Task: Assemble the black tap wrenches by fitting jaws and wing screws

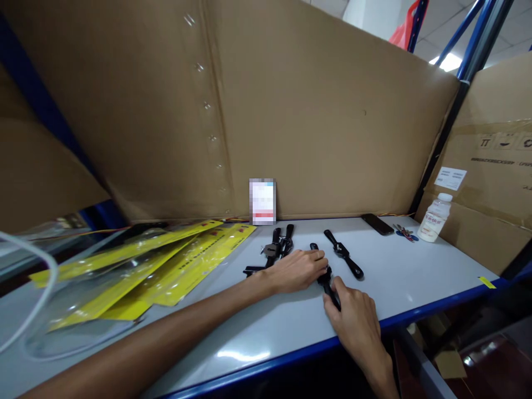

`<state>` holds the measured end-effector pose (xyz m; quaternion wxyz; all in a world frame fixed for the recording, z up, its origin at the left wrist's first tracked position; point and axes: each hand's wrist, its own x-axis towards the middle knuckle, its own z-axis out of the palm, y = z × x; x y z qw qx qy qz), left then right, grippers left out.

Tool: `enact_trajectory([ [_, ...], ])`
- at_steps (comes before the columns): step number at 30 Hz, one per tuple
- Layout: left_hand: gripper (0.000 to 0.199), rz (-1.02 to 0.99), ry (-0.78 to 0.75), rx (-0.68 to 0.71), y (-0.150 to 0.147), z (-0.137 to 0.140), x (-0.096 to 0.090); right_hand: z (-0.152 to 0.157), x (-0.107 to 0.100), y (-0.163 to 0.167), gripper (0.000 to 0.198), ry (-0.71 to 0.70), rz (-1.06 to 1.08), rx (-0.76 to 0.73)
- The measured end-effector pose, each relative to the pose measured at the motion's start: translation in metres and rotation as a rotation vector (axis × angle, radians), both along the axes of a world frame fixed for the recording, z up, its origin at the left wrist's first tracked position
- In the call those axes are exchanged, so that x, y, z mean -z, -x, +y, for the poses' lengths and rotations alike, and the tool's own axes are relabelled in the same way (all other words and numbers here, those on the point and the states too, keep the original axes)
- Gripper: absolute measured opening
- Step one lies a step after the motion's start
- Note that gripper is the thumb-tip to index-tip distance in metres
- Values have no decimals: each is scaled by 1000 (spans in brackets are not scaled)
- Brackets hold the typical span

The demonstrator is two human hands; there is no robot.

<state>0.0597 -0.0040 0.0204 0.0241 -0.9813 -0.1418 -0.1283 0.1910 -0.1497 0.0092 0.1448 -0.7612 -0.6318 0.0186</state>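
A black spokeshave (326, 281) lies on the white tabletop in front of me, between my two hands. My left hand (300, 270) reaches across from the left, its fingers closed around the middle of the tool and partly covering it. The near handle is gripped between the thumb and fingers of my right hand (353, 313). Another black spokeshave (343, 252) rests just to the right, touched by neither hand. Beyond my left wrist is a group of several more spokeshaves (273, 248), partly overlapping.
Yellow cards in clear plastic packaging (183, 271) spread over the table's left side. A white cable (53, 288) loops there. At the back right are a phone (377, 224), keys (405, 233) and a white bottle (435, 219). Cardboard (311, 111) walls the back.
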Motion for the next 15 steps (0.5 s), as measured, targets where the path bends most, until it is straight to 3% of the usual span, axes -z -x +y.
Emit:
enact_trajectory([
  [5, 24, -94, 68, -179, -8, -9, 8, 1, 3, -2, 22, -5, 2, -6],
  [10, 10, -113, 124, -135, -9, -12, 10, 0, 2, -1, 22, -13, -22, -2],
  [15, 10, -244, 338, -210, -15, -11, 18, -1, 1, -1, 22, -5, -30, -4],
])
